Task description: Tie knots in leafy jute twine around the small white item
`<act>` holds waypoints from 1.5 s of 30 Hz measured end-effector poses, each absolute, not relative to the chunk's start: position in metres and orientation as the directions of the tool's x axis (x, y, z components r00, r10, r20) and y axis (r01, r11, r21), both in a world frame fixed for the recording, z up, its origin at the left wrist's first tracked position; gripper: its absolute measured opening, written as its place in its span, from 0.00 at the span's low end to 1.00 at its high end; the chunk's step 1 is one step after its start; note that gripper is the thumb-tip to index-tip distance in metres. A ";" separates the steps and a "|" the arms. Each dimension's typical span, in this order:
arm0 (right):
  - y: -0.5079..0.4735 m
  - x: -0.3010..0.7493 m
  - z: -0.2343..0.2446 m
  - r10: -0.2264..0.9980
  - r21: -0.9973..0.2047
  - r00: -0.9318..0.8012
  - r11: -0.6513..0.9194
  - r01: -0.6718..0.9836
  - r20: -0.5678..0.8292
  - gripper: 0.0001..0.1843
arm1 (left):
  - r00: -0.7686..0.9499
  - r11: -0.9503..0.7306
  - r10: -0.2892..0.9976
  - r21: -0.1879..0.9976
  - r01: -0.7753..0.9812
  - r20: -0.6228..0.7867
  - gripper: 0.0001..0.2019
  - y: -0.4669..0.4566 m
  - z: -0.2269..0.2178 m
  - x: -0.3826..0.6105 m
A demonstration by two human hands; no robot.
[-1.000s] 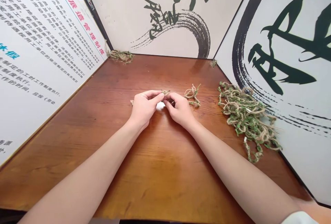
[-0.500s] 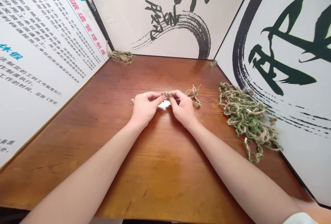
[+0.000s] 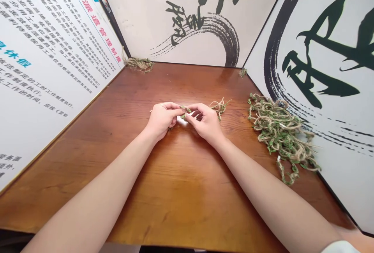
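Observation:
My left hand (image 3: 160, 118) and my right hand (image 3: 206, 120) meet over the middle of the wooden table. Between their fingertips is a strand of jute twine with green leaves (image 3: 184, 109). The left thumb and fingers pinch it, and a bit of green shows under that hand. From the other side, the right thumb and forefinger close on the same strand. Loose twine ends (image 3: 220, 106) lie on the table just beyond the right hand, and whether they join the held piece is hidden by that hand.
A large tangled heap of leafy twine (image 3: 282, 132) lies at the right by the wall panel. A smaller bundle (image 3: 140, 64) rests in the far left corner, and a small tuft (image 3: 242, 72) in the far right one. Printed panels (image 3: 187, 23) enclose the table (image 3: 181, 190) on three sides.
My fingers have shifted on the twine; the right thumb now sits further left, and green leaves show below the fingertips. The loose ends beyond my right hand have moved slightly. The view has shifted a little.

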State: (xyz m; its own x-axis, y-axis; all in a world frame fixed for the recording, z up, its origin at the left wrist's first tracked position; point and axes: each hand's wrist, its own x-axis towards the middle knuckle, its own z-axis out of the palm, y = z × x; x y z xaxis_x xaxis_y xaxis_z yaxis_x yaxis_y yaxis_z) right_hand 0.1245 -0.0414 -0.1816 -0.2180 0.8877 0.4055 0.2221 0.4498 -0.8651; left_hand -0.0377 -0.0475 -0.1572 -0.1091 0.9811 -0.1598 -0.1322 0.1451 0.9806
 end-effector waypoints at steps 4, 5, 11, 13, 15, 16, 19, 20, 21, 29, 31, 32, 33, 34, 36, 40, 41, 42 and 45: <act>-0.042 0.126 -0.178 0.922 -0.920 -0.208 0.361 0.154 0.327 0.14 | -0.044 0.184 0.980 0.969 -0.162 -0.194 0.15 -0.050 -0.151 -0.037; -0.042 0.126 -0.177 0.927 -0.928 -0.213 0.342 0.150 0.307 0.15 | -0.031 0.189 0.980 0.968 -0.165 -0.197 0.15 -0.050 -0.149 -0.037; -0.041 0.125 -0.174 0.954 -0.951 -0.173 0.272 0.150 0.246 0.16 | 0.046 0.154 0.988 0.976 -0.156 -0.148 0.18 -0.054 -0.146 -0.037; -0.041 0.125 -0.173 0.957 -0.952 -0.159 0.265 0.152 0.241 0.14 | 0.039 0.131 0.991 0.984 -0.123 -0.127 0.18 -0.054 -0.148 -0.036; -0.040 0.125 -0.173 0.960 -0.955 -0.158 0.255 0.154 0.231 0.14 | 0.014 0.117 0.993 0.988 -0.103 -0.116 0.17 -0.054 -0.151 -0.034; -0.040 0.126 -0.173 0.961 -0.955 -0.156 0.252 0.154 0.229 0.14 | 0.001 0.113 0.994 0.989 -0.100 -0.114 0.17 -0.054 -0.152 -0.034; -0.041 0.127 -0.173 0.952 -0.951 -0.157 0.284 0.124 0.264 0.15 | -0.018 0.108 0.994 0.988 -0.111 -0.111 0.17 -0.053 -0.154 -0.033; -0.042 0.127 -0.174 0.944 -0.948 -0.167 0.302 0.098 0.284 0.15 | -0.019 0.110 0.993 0.987 -0.119 -0.113 0.17 -0.052 -0.154 -0.033; -0.042 0.128 -0.174 0.937 -0.946 -0.181 0.316 0.067 0.300 0.14 | -0.018 0.114 0.993 0.985 -0.129 -0.118 0.17 -0.052 -0.154 -0.034; -0.040 0.130 -0.176 0.933 -0.963 -0.242 0.269 -0.022 0.266 0.16 | 0.022 0.134 0.991 0.978 -0.158 -0.132 0.17 -0.051 -0.152 -0.038; -0.039 0.130 -0.177 0.936 -0.971 -0.261 0.237 -0.033 0.238 0.21 | 0.036 0.131 0.991 0.980 -0.152 -0.127 0.16 -0.051 -0.151 -0.038; -0.039 0.130 -0.177 0.933 -0.973 -0.278 0.228 -0.036 0.229 0.23 | 0.039 0.126 0.992 0.980 -0.152 -0.121 0.16 -0.052 -0.150 -0.038; -0.038 0.129 -0.177 0.930 -0.974 -0.291 0.225 -0.036 0.225 0.23 | 0.040 0.121 0.992 0.981 -0.155 -0.116 0.16 -0.052 -0.150 -0.038; -0.038 0.129 -0.177 0.928 -0.973 -0.296 0.227 -0.036 0.227 0.22 | 0.040 0.115 0.993 0.980 -0.160 -0.110 0.15 -0.052 -0.150 -0.038; -0.038 0.129 -0.176 0.930 -0.973 -0.286 0.228 -0.041 0.230 0.21 | 0.037 0.103 0.995 0.979 -0.174 -0.098 0.15 -0.053 -0.150 -0.038; -0.037 0.129 -0.173 0.943 -0.978 -0.264 0.185 -0.094 0.204 0.20 | 0.029 0.057 0.998 0.979 -0.198 -0.052 0.15 -0.052 -0.152 -0.037; -0.037 0.130 -0.173 0.943 -0.979 -0.267 0.176 -0.105 0.199 0.20 | 0.027 0.036 0.999 0.979 -0.199 -0.031 0.15 -0.052 -0.152 -0.037; -0.036 0.130 -0.173 0.942 -0.979 -0.273 0.173 -0.108 0.197 0.19 | 0.028 0.013 1.000 0.980 -0.196 -0.008 0.15 -0.052 -0.153 -0.037; -0.035 0.129 -0.175 0.928 -0.978 -0.310 0.198 -0.065 0.208 0.17 | 0.040 -0.039 0.998 0.986 -0.162 0.046 0.14 -0.053 -0.155 -0.037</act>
